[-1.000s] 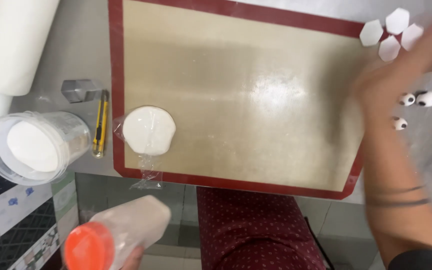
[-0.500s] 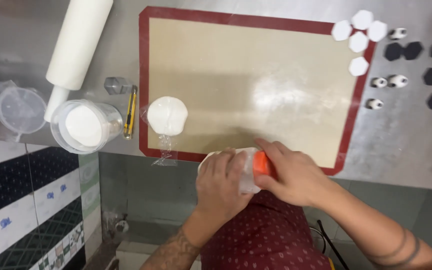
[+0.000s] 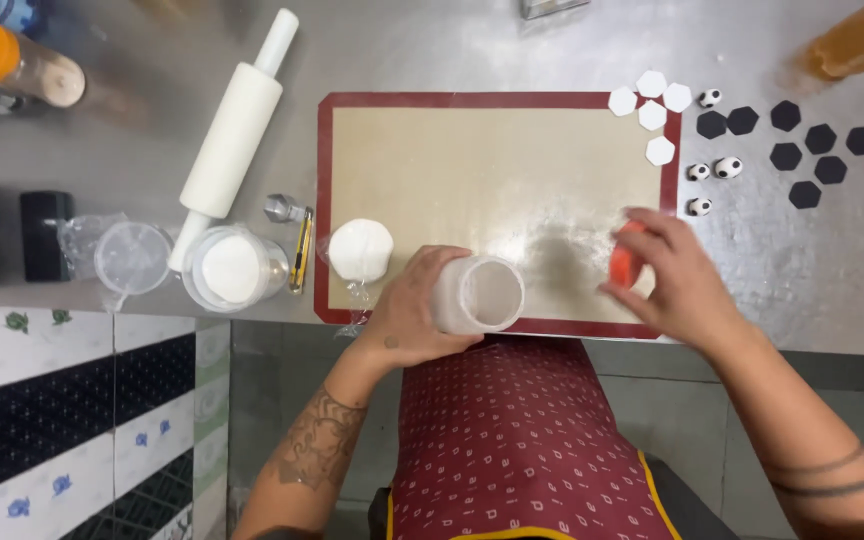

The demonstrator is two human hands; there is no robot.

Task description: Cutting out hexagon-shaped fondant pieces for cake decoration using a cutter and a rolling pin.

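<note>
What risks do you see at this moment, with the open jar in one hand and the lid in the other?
1. The left hand holds the open jar tipped on its side over the mat; its contents may spill out too fast.
2. The white ball lies close to that hand and could be knocked.
3. The right hand with the orange lid is near the small panda-like figures; a careless move might hit them.

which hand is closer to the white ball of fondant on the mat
Left. The left hand, holding the open jar, sits just right of the white ball. The right hand, holding the orange lid, is far across the baking mat.
</note>
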